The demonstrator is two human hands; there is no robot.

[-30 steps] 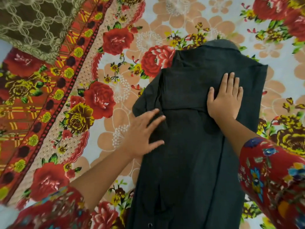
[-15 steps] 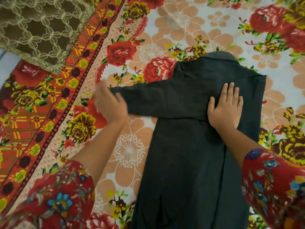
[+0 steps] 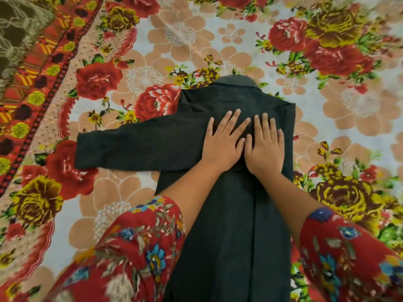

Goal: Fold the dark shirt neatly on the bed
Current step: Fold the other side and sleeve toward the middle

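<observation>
The dark shirt (image 3: 226, 225) lies lengthwise on the floral bed sheet (image 3: 178, 40), collar at the far end. Its right side is folded in. One sleeve (image 3: 135, 149) stretches flat out to the left across the sheet. My left hand (image 3: 224, 140) rests palm down on the upper chest of the shirt, fingers spread. My right hand (image 3: 265, 144) lies flat right beside it, thumbs nearly touching. Neither hand grips the cloth.
A brown lace-patterned cloth (image 3: 15, 33) lies at the top left corner. A red and yellow border strip (image 3: 41, 79) of the sheet runs diagonally down the left side. My red floral sleeves (image 3: 141, 253) cover the lower part of the view.
My left hand let go of the sleeve end, which now lies spread to the left, and came back onto the shirt's chest beside my right hand. My right hand stayed in place.
</observation>
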